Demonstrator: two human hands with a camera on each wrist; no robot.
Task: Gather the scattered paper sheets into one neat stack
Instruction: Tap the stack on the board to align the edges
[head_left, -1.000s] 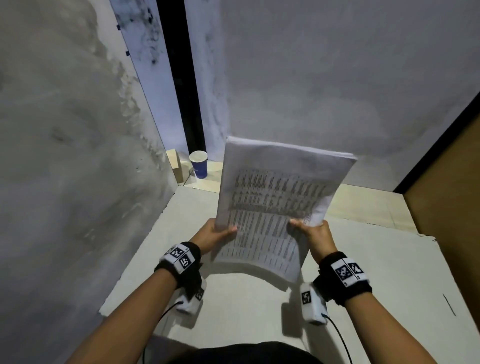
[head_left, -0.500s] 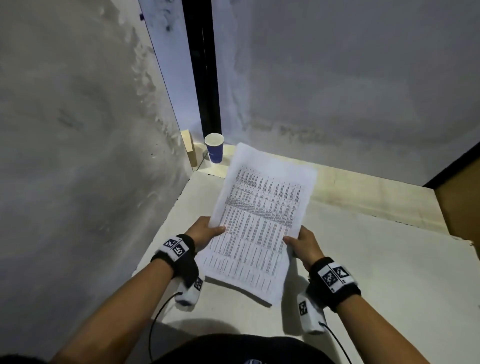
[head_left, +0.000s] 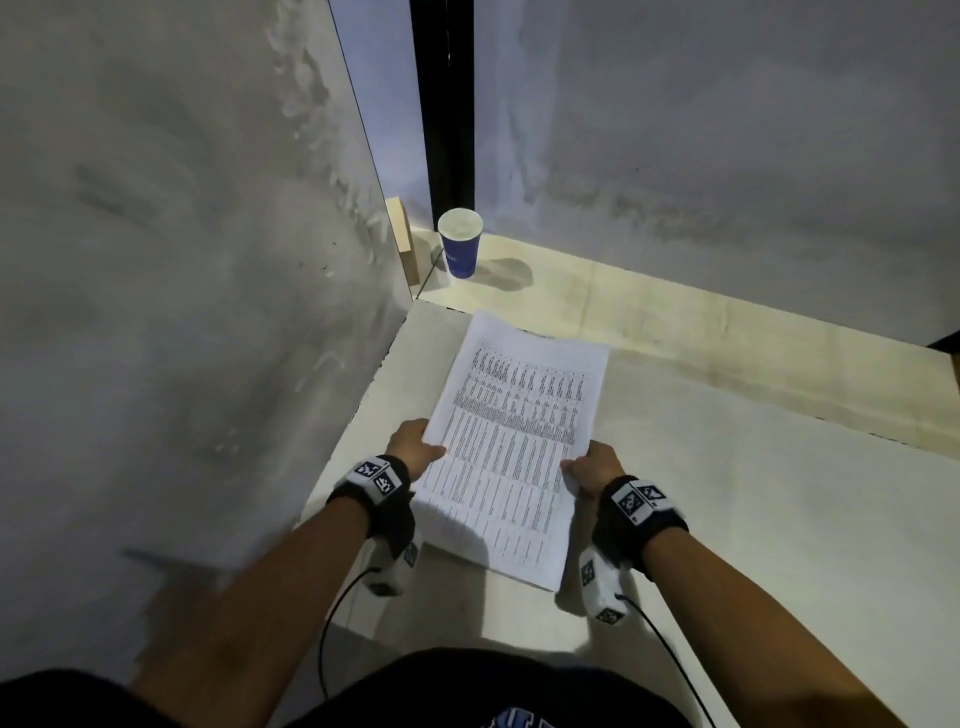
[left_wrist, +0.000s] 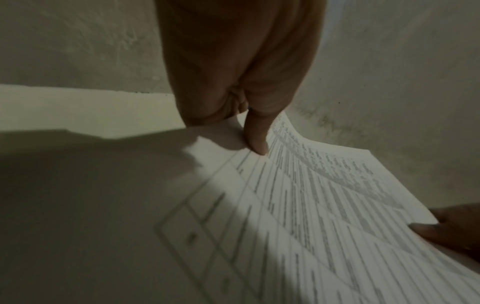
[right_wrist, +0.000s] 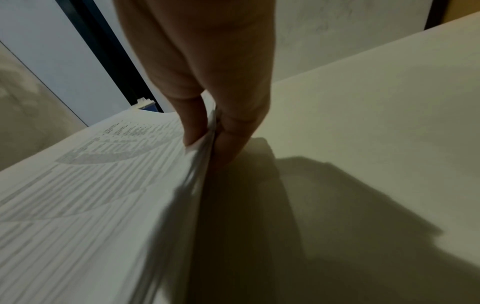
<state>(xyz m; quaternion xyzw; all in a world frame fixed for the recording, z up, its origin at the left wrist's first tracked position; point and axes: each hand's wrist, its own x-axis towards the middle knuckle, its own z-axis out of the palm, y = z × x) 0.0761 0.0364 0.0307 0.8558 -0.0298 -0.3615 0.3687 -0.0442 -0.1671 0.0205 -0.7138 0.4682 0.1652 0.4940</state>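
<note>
A stack of printed paper sheets (head_left: 511, 441) with rows of small text lies nearly flat, low over the white tabletop (head_left: 753, 519). My left hand (head_left: 415, 447) pinches its left edge, thumb on top of the stack (left_wrist: 324, 205) and the fingers hidden beneath. My right hand (head_left: 592, 467) pinches the right edge; in the right wrist view the thumb (right_wrist: 192, 123) lies on top of the stack (right_wrist: 91, 195) and the fingers (right_wrist: 236, 133) are under the layered sheet edges. Whether the stack's underside touches the table is hidden.
A blue paper cup (head_left: 460, 249) stands at the back left corner on a pale wooden ledge (head_left: 675, 312). A grey partition wall (head_left: 182, 312) runs close along the left side. A small wooden block (head_left: 404, 244) leans by the cup.
The stack was held upright a second ago; both hands have tilted it down flat and lowered it toward the tabletop. The head view has also tipped downward.
</note>
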